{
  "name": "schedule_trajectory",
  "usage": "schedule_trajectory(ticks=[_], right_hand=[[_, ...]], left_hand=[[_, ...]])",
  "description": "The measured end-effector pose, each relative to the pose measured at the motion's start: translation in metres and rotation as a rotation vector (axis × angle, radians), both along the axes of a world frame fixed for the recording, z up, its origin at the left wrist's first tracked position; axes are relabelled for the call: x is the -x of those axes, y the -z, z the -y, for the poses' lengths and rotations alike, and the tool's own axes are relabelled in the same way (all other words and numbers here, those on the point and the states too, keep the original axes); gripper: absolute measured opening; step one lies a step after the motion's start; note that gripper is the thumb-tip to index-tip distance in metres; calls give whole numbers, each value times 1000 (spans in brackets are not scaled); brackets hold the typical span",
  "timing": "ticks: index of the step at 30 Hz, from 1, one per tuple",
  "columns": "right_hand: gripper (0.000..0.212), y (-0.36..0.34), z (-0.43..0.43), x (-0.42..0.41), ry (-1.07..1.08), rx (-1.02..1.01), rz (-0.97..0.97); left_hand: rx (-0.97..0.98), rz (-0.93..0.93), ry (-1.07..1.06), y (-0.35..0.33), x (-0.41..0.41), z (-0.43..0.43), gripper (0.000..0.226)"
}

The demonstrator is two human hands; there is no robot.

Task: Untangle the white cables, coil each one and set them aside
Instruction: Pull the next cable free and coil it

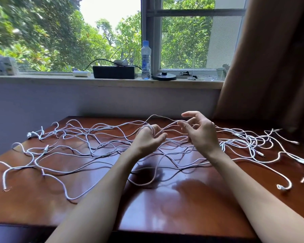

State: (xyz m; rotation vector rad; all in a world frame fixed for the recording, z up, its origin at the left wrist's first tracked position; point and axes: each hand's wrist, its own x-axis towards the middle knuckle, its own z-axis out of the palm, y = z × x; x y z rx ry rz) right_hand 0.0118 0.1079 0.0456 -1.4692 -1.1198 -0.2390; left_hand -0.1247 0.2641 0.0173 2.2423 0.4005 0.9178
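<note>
Several white cables [88, 146] lie tangled across a glossy brown table [174, 204], spreading from its left edge to its right edge. My left hand [147, 139] is raised over the middle of the tangle, fingers curled, with a white cable wound in loops around them. A strand runs from those loops up to my right hand [199, 132], which pinches it between thumb and forefinger while the other fingers spread loosely. A loose loop of cable [144, 181] hangs down between my forearms onto the table.
A windowsill behind the table carries a black box [114, 72], a water bottle [146, 61], a black round disc [164, 77] and a white tube [81, 73]. A brown curtain [274, 64] hangs at the right. Cable plugs [282, 187] lie near the table's right edge.
</note>
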Motion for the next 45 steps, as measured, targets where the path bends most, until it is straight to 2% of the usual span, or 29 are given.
schedule_trajectory(ticks=[2, 5, 8, 12, 14, 17, 20, 24, 27, 33, 36, 39, 42, 45], right_hand=[[31, 2, 1, -3, 94, 32, 72], [33, 3, 0, -4, 158, 102, 97], [26, 4, 0, -4, 113, 169, 108], [9, 4, -1, 0, 5, 139, 155], [9, 6, -3, -2, 25, 126, 203], [15, 9, -5, -11, 82, 206, 249], [25, 10, -3, -17, 87, 271, 190], [17, 7, -4, -14, -31, 227, 5], [11, 3, -1, -8, -168, 177, -169], [18, -1, 0, -4, -363, 191, -460], [20, -6, 1, 0, -489, 167, -641], [19, -8, -2, 5, -503, 146, -757], [13, -2, -4, 4, -376, 223, -717], [9, 3, -1, 1, -186, 347, -430]], left_hand=[[-26, 16, -45, 0, -1, -1, 49], [52, 27, -26, -4, 1, 1, 57], [311, 42, 135, -6, 1, 6, 63], [603, -31, 306, -12, 1, 16, 68], [687, -57, 350, -15, 2, 17, 67], [802, 27, 424, -19, 5, 14, 67], [895, 100, 532, -20, 7, 11, 57], [1008, 173, 653, -21, 9, 11, 53], [1079, 297, 682, -24, 12, 9, 50], [1174, 540, 670, -29, 17, 11, 43], [1225, 620, 674, -29, 18, 10, 41], [1291, 668, 701, -31, 19, 11, 39], [1343, 721, 733, -32, 21, 12, 35], [1396, 776, 764, -32, 22, 10, 31]])
